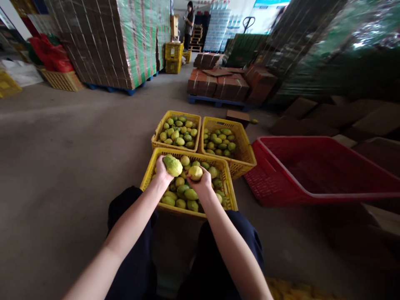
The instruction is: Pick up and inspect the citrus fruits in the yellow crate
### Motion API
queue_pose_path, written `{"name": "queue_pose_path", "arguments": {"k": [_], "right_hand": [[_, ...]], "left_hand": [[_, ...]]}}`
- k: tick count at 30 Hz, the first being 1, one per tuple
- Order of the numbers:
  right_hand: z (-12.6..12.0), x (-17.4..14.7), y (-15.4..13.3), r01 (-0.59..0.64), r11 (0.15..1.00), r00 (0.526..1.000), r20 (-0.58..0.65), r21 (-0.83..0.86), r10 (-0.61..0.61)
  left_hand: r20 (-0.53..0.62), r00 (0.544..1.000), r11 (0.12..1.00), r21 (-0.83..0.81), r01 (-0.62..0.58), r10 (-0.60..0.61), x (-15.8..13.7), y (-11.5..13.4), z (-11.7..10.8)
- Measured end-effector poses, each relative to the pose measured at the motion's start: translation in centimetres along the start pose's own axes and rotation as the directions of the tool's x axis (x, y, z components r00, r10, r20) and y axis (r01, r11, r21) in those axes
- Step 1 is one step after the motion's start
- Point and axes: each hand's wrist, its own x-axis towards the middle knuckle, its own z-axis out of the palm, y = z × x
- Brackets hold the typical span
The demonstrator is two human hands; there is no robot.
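My left hand [161, 171] is closed round a large, bumpy, green-yellow lemon [173, 166], and it cannot be told whether a second fruit is behind it. In my right hand [204, 181] is a smaller, smoother yellow lemon [195, 173], held between thumb and fingers. Both hands are above the near yellow crate [230, 189], which is filled with green and yellow lemons [190, 194]. Behind it, side by side, stand a left yellow crate [153, 143] and a right yellow crate [243, 152], both with more lemons inside.
To the right a red basket [281, 195] sits close to the crates, with flattened cardboard [331, 114] beyond it. Brown cartons [218, 86] lie on a blue pallet ahead. Wrapped carton stacks [96, 46] rise at the left. A person [189, 25] stands far back.
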Motion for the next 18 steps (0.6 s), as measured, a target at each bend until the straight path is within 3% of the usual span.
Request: {"name": "queue_pose_path", "arguments": {"k": [4, 11, 18], "right_hand": [[-0.1, 0.0, -0.1, 0.027, 0.996, 0.997, 0.069, -0.089, -0.021], [0.6, -0.9, 0.1, -0.061, 0.998, 0.997, 0.051, 0.019, 0.06], [1.2, -1.8, -0.3, -0.067, 0.997, 0.973, 0.224, 0.039, 0.057]], "left_hand": [[-0.005, 1.0, 1.0, -0.023, -0.004, 0.004, 0.5, 0.1, -0.3], [-0.003, 0.999, 0.999, -0.01, 0.032, -0.033, 0.1, -0.2, 0.2], [0.084, 0.949, 0.952, 0.046, 0.302, -0.305, -2.0, 0.0, 1.5]]}}
